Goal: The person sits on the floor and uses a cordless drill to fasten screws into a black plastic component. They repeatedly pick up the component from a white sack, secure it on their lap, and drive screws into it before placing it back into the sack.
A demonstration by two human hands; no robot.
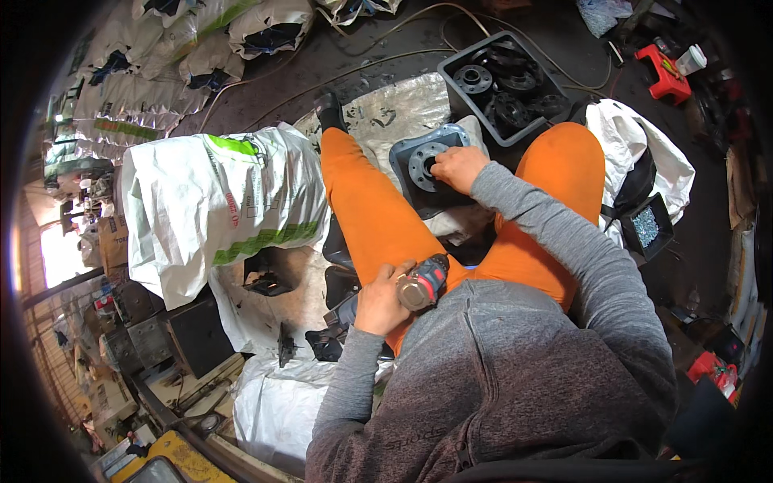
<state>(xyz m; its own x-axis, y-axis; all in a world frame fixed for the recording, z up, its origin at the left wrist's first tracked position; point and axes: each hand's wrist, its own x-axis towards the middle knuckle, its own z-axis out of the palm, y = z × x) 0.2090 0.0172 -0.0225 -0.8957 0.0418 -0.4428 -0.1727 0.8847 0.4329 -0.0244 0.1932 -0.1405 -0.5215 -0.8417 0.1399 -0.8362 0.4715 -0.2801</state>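
My left hand (380,301) is wrapped round a red-and-black power drill (423,283), which rests by my left thigh with its round end turned up. Between my legs stands a black square-cornered part (409,191) with a grey metal flange (419,171) on top, a ring of holes round its raised hub. My right hand (460,169) is at the right side of that hub, fingers bent and pressed together against it. Whether a small piece sits between those fingertips is hidden.
A grey bin (457,109) of black parts and flanges stands beyond my right knee. Right of that knee is a black box of small shiny pieces (646,227). White sacks (225,209) lie left. A red stool-like object (665,74) is far right. Hoses cross the floor.
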